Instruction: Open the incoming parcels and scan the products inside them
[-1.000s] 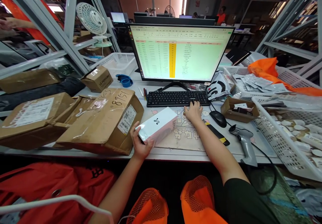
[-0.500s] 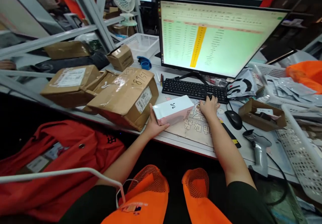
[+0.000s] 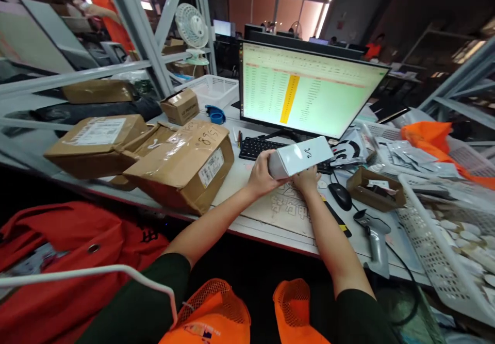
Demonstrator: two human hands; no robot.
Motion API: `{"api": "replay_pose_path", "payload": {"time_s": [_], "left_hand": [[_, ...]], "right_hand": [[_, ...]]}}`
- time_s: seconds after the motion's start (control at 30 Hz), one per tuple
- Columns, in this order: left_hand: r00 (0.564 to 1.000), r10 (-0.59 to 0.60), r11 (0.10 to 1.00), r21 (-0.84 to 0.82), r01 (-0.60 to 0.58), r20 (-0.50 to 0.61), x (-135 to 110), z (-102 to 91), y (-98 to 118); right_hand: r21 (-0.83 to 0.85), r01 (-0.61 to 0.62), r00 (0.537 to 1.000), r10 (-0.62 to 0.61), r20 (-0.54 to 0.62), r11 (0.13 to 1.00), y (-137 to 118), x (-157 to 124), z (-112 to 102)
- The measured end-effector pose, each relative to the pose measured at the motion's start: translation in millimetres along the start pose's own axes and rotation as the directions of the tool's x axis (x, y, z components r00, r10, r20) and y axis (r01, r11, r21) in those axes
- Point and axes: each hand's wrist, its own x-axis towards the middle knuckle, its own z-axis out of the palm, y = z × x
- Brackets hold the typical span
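Note:
My left hand (image 3: 264, 174) is closed round the near left end of a white box (image 3: 303, 157) with a small black squiggle on its upper face. The box is tilted and held up over the desk mat and the lower edge of the black keyboard (image 3: 257, 148). Just behind and below the box, my right hand (image 3: 307, 180) rests near the right part of the keyboard, its fingers apart and partly covered by the box. Behind the keyboard stands a monitor (image 3: 328, 91) showing a table with a yellow column.
Opened cardboard boxes (image 3: 181, 163) stand on the left of the desk. A mouse (image 3: 340, 196), a barcode scanner (image 3: 374, 235), a small open carton (image 3: 375, 189) and a white perforated basket (image 3: 429, 235) are on the right. A metal rack post (image 3: 131, 19) rises at the left.
My left hand has lifted the white box and carried it right, in front of the keyboard. It now covers part of my right hand. The camera view has tilted up.

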Motion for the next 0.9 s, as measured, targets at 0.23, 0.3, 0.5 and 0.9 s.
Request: {"api": "replay_pose_path", "payload": {"time_s": [0.23,0.3,0.5,0.9], "left_hand": [[0.937,0.347,0.83,0.454,-0.323,0.033,17.9,17.0,-52.5],[0.936,0.351,0.818,0.483,-0.312,0.01,14.1,11.2,-62.3],[0.949,0.018,0.991,0.129,0.024,-0.316,24.5,-4.1,-60.8],[0.553,-0.748,0.062,-0.791,0.608,0.366,32.1,7.7,-41.5]], "right_hand": [[0.056,-0.056,0.998,0.055,0.017,0.997,-4.4,1.8,1.7],[0.064,-0.063,0.998,0.063,0.01,0.996,-4.7,3.6,5.7],[0.084,-0.061,0.998,0.061,0.005,0.995,-4.4,7.3,12.3],[0.104,-0.079,0.997,0.077,0.025,0.991,-4.8,7.8,10.4]]}}
